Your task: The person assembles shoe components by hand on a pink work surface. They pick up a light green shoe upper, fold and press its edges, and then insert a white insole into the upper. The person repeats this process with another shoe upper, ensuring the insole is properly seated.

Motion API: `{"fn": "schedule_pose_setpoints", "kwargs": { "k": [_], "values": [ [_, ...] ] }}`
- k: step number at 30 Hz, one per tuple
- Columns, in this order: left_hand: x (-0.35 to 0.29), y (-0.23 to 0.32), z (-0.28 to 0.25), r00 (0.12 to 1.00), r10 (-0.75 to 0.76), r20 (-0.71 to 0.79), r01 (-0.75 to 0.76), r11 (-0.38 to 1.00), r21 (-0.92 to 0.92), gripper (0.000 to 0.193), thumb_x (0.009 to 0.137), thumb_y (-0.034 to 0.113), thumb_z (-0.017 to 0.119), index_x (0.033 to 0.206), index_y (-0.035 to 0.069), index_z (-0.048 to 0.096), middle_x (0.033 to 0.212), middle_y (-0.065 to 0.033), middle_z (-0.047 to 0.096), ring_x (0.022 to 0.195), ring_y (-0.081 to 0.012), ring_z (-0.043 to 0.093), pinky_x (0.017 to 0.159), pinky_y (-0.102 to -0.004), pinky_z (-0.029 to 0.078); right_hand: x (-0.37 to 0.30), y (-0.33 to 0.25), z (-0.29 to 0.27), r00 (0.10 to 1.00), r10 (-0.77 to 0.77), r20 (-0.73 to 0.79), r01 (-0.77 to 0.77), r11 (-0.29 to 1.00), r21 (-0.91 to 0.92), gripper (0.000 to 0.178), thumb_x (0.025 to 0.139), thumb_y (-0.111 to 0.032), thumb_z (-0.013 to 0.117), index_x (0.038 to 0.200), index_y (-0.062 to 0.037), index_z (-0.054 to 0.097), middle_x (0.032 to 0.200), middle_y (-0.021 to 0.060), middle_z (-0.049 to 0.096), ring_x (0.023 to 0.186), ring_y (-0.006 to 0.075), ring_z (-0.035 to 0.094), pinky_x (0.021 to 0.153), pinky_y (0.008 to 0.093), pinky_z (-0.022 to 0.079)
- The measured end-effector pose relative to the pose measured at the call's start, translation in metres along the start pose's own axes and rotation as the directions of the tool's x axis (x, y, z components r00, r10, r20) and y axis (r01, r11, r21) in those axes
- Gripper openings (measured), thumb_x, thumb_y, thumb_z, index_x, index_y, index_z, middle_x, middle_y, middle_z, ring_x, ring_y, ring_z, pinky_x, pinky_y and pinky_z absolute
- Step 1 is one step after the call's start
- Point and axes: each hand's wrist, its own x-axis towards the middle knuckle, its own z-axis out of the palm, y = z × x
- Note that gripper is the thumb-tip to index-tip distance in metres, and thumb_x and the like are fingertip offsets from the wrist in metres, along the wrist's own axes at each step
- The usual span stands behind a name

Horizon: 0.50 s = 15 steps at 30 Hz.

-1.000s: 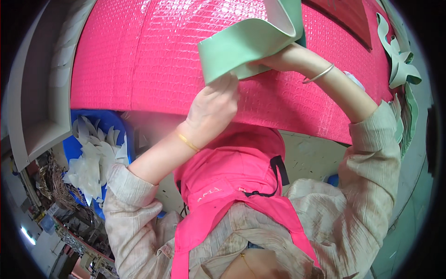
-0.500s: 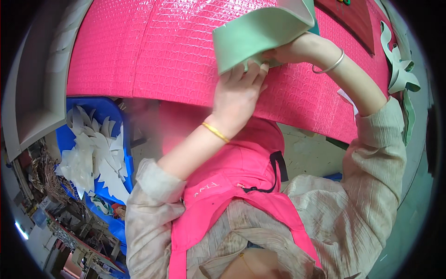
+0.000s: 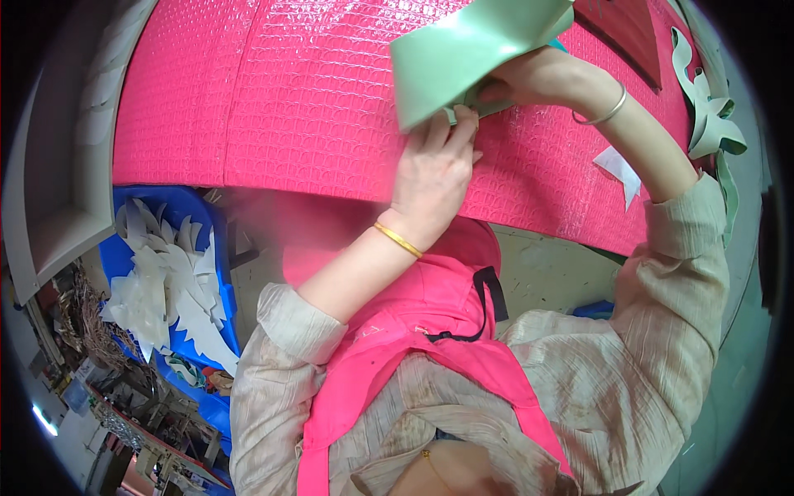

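Both my hands are on a curved, pale green sheet of smooth, leather-like material (image 3: 471, 54) above a pink table covering. My left hand (image 3: 434, 161) pinches the lower edge of the sheet with its fingertips. From the right, my right hand (image 3: 538, 78) reaches under the raised part and grips it; several of its fingertips are hidden behind the fold. The sheet bends upward and leaves the top of the view. A bit of teal (image 3: 557, 45) shows behind it.
The pink embossed table covering (image 3: 314, 99) spreads beneath. A white jagged scrap (image 3: 619, 172) lies by my right forearm. Dark red material (image 3: 624, 37) and green strips (image 3: 711, 124) are at the right. A blue bin (image 3: 223, 289) of white cut pieces stands at lower left, beside a grey box (image 3: 66, 165).
The green sheet has tilted and shifted slightly up and right. Both hands have moved a little to the right with it. More of the white scrap now shows.
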Motion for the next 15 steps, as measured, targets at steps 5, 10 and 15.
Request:
{"fn": "schedule_pose_setpoints", "kwargs": {
  "k": [5,10,15],
  "values": [
    [0.009,0.009,-0.003,0.999,-0.005,0.047,0.006,1.0,-0.012,0.044,0.075,0.022,0.061,0.115,0.005,0.053,0.101,-0.0079,0.05,0.088,-0.0237,0.048,0.081,-0.0376,0.042,0.004,-0.005,-0.005,0.995,0.051,0.084,-0.048,0.998,-0.035,0.028,0.073,-0.014,0.065,0.098,-0.0035,0.06,0.087,0.0156,0.063,0.082,0.0291,0.062,0.076,0.034,0.049],
    [0.013,0.015,0.011,1.0,0.025,-0.018,-0.025,0.998,0.053,0.044,0.076,0.023,0.06,0.116,0.004,0.052,0.098,-0.0079,0.049,0.087,-0.0228,0.047,0.085,-0.0377,0.041,-0.005,0.014,0.003,0.999,-0.042,0.0,0.042,0.999,-0.032,0.019,0.072,-0.015,0.065,0.086,-0.0029,0.063,0.074,0.0151,0.062,0.075,0.028,0.062,0.069,0.0339,0.048],
    [0.023,0.03,0.019,1.0,-0.004,0.01,0.002,0.99,0.144,0.045,0.078,0.024,0.058,0.117,0.002,0.051,0.1,-0.0084,0.049,0.095,-0.0244,0.048,0.088,-0.0391,0.04,0.001,-0.007,-0.002,0.989,0.112,0.094,-0.083,0.96,-0.269,0.026,0.066,-0.004,0.061,0.092,0.0006,0.06,0.084,0.019,0.061,0.082,0.0311,0.061,0.074,0.0373,0.048]
  ]
}}
